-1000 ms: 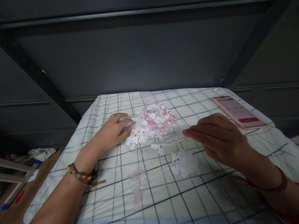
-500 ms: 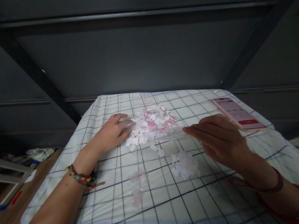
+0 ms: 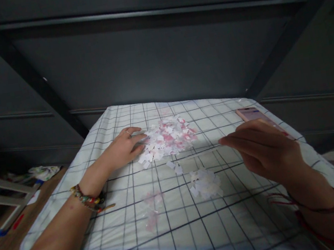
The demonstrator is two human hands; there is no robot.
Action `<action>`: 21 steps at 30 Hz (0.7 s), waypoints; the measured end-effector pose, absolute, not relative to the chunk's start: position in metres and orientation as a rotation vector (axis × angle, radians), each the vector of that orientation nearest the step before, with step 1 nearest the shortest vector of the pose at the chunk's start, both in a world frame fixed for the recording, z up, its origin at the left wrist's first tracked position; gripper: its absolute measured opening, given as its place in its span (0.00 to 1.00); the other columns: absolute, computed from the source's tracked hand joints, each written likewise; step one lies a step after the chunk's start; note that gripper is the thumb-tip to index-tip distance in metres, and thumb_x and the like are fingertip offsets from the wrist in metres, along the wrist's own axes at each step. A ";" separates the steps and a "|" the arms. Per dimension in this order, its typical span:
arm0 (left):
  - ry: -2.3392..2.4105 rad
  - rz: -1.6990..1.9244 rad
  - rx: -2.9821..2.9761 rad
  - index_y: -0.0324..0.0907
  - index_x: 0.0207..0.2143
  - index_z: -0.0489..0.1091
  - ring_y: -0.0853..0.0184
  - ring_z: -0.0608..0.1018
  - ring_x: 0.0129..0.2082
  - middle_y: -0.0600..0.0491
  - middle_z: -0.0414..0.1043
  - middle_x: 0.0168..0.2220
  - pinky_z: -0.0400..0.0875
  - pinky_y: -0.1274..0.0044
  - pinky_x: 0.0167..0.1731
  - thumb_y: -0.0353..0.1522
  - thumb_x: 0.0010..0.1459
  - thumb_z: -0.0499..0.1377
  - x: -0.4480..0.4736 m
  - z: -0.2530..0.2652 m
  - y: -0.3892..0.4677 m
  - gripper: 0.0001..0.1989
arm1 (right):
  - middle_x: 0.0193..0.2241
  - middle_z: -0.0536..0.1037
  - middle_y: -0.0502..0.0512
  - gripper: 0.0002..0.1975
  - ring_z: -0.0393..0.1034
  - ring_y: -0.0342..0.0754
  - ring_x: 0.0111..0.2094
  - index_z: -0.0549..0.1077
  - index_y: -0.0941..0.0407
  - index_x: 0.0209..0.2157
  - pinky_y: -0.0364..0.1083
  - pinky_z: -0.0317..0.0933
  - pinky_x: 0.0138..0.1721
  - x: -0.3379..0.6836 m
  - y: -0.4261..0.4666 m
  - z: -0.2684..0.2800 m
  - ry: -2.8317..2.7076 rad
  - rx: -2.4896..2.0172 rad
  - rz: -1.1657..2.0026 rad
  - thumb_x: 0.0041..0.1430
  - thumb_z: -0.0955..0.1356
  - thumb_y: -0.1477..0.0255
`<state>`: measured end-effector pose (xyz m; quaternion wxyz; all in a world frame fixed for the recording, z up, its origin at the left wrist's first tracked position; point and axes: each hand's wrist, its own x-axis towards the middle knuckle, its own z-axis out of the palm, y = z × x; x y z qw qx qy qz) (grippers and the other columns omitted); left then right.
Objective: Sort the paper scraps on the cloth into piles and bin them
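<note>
On the checked cloth lies a loose heap of small white and pink paper-like pieces (image 3: 168, 135). My left hand (image 3: 127, 146) rests at the heap's left edge, fingers spread and fingertips touching it. To the right, my right hand (image 3: 262, 148) is raised over the cloth with its fingers pinched together. From that pinch a thin, clear, blurred strip (image 3: 203, 152) stretches left along the near side of the heap; its exact kind cannot be made out. A smaller pile of white pieces (image 3: 206, 183) sits nearer to me, and a few pinkish clear pieces (image 3: 151, 212) lie left of it.
A pink-edged phone (image 3: 247, 114) lies at the right, partly behind my right hand. The checked tablecloth (image 3: 114, 230) covers the table, and a dark panelled wall (image 3: 150, 60) rises behind it. A pale metal frame (image 3: 13, 195) stands on the floor at left.
My right hand has moved right and slightly toward me, drawing the clear strip away from the heap and now covering part of the phone. My left hand stays by the heap.
</note>
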<state>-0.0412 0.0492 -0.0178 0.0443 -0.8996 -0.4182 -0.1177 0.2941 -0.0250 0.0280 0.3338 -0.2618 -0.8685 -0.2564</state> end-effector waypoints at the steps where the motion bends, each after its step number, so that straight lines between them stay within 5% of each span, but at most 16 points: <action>1: -1.274 -0.359 -2.750 0.39 0.50 0.67 0.57 0.66 0.52 0.42 0.61 0.53 0.62 0.64 0.52 0.36 0.63 0.47 -0.041 -0.018 0.049 0.18 | 0.29 0.75 0.51 0.15 0.66 0.45 0.32 0.70 0.54 0.38 0.46 0.63 0.32 0.293 -0.025 0.028 -2.258 -0.685 -0.684 0.53 0.62 0.86; 21: -1.267 -0.384 -2.741 0.40 0.49 0.67 0.57 0.65 0.53 0.43 0.61 0.53 0.60 0.64 0.53 0.36 0.63 0.47 -0.042 -0.018 0.049 0.17 | 0.28 0.75 0.50 0.18 0.66 0.45 0.32 0.70 0.54 0.39 0.47 0.63 0.33 0.293 -0.023 0.025 -2.286 -0.660 -0.632 0.52 0.61 0.87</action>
